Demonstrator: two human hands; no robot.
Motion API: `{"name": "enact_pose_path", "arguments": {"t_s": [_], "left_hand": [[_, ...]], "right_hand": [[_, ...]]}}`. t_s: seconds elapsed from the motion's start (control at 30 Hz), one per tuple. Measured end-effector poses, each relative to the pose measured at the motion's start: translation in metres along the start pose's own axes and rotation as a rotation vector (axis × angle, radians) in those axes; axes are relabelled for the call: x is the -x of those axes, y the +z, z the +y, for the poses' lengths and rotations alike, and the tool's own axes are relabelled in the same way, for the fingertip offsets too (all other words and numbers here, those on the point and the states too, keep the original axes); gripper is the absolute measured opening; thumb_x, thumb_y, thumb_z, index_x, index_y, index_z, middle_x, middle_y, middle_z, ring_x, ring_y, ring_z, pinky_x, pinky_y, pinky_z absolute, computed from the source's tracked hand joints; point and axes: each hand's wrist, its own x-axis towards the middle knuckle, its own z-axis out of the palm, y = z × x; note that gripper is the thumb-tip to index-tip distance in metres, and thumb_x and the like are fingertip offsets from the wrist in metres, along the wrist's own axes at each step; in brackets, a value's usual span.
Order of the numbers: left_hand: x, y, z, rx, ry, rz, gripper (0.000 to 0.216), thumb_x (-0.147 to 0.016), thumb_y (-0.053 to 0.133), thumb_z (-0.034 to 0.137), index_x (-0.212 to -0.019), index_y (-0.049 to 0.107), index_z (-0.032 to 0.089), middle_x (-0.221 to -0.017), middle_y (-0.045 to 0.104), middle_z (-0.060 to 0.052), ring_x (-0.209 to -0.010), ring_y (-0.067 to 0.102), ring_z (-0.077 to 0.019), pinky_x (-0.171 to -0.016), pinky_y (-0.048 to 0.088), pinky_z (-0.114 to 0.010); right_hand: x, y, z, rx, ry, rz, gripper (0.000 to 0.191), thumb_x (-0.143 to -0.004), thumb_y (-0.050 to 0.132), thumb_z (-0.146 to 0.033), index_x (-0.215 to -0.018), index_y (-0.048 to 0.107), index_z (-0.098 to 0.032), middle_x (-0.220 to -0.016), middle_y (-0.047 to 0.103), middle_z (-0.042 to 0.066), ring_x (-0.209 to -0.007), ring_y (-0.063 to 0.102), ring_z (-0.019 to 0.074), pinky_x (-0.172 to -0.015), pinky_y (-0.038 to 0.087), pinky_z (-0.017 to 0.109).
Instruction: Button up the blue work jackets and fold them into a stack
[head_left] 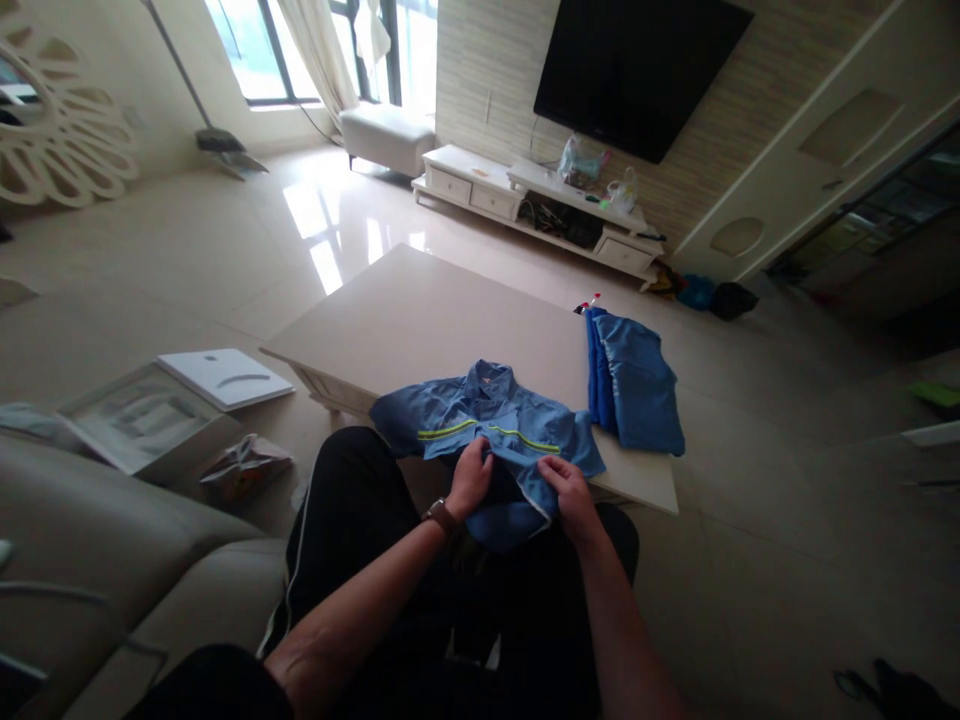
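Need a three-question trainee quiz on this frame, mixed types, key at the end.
1. True or false: the left hand and the right hand both hold the blue fabric shirt with yellow-green chest stripes.

2. From the wearer's view, where is the folded blue cloth pile on the pale rectangular table?
A) Left of the shirt
B) Right of the shirt
C) Underneath the shirt

3. Fill in: the brown-strapped wristwatch is on the ___ wrist.

Key: 1. True; 2. B; 3. left
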Motion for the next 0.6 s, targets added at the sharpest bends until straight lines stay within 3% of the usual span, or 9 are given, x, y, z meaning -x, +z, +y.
{"name": "enact_pose_path", "arguments": {"t_s": [0.1, 0.17, 0.27, 0.33, 0.47, 0.53, 0.6], "left_hand": [[0.001, -0.012, 0.009, 0.047, 0.072, -0.057, 0.012, -0.089, 0.049, 0.014, -0.090, 0.060, 0.019, -0.088, 0.067, -0.003, -0.082, 0.060, -0.0171, -0.083, 0.045, -0.030], [0.007, -0.019, 0.016, 0.043, 0.129, -0.089, 0.012, -0.088, 0.050, 0.015, -0.088, 0.061, 0.019, -0.084, 0.066, -0.002, -0.079, 0.059, -0.0165, -0.080, 0.044, -0.029], [0.016, -0.026, 0.028, 0.014, 0.189, -0.148, 0.012, -0.087, 0.052, 0.016, -0.084, 0.063, 0.018, -0.080, 0.066, -0.001, -0.075, 0.057, -0.0157, -0.075, 0.043, -0.028], [0.020, -0.030, 0.035, -0.004, 0.213, -0.175, 0.012, -0.086, 0.053, 0.015, -0.082, 0.065, 0.017, -0.079, 0.066, -0.002, -0.075, 0.057, -0.0161, -0.074, 0.043, -0.028], [0.024, -0.044, 0.044, -0.051, 0.274, -0.176, 0.014, -0.088, 0.055, 0.014, -0.087, 0.069, 0.016, -0.086, 0.070, -0.005, -0.081, 0.061, -0.0183, -0.078, 0.045, -0.030], [0.027, -0.052, 0.050, -0.077, 0.322, -0.197, 0.015, -0.089, 0.055, 0.015, -0.087, 0.070, 0.017, -0.088, 0.070, -0.006, -0.082, 0.062, -0.0185, -0.079, 0.046, -0.030], [0.031, -0.058, 0.059, -0.099, 0.364, -0.224, 0.016, -0.091, 0.054, 0.014, -0.086, 0.070, 0.017, -0.087, 0.070, -0.006, -0.083, 0.062, -0.0184, -0.079, 0.046, -0.030]], "right_hand": [[-0.005, -0.021, 0.014, 0.190, -0.087, 0.199, 0.050, -0.072, 0.068, -0.069, -0.075, 0.066, -0.020, -0.072, 0.066, 0.005, -0.071, 0.058, 0.0212, -0.071, 0.047, 0.033], [-0.005, -0.023, 0.022, 0.341, -0.138, 0.252, 0.050, -0.074, 0.067, -0.069, -0.080, 0.067, -0.019, -0.080, 0.068, 0.007, -0.077, 0.060, 0.0228, -0.077, 0.049, 0.036], [0.003, -0.003, 0.026, 0.395, -0.179, 0.099, 0.050, -0.077, 0.071, -0.062, -0.102, 0.069, -0.019, -0.095, 0.071, 0.007, -0.083, 0.063, 0.0219, -0.079, 0.049, 0.034], [0.008, 0.015, 0.021, 0.400, -0.200, -0.016, 0.052, -0.078, 0.075, -0.057, -0.113, 0.068, -0.020, -0.086, 0.068, 0.002, -0.075, 0.060, 0.0188, -0.071, 0.046, 0.030], [0.012, 0.026, -0.001, 0.457, -0.227, -0.012, 0.034, -0.086, 0.068, -0.052, -0.092, 0.072, -0.020, -0.060, 0.048, -0.005, -0.058, 0.043, 0.0143, -0.058, 0.034, 0.028], [0.014, 0.023, -0.014, 0.463, -0.269, -0.041, 0.031, -0.090, 0.063, -0.050, -0.082, 0.070, -0.020, -0.066, 0.054, -0.002, -0.063, 0.048, 0.0151, -0.062, 0.037, 0.028], [0.019, 0.022, -0.025, 0.458, -0.310, -0.095, 0.028, -0.089, 0.066, -0.048, -0.085, 0.068, -0.020, -0.081, 0.063, 0.001, -0.075, 0.055, 0.0170, -0.070, 0.043, 0.028]]}}
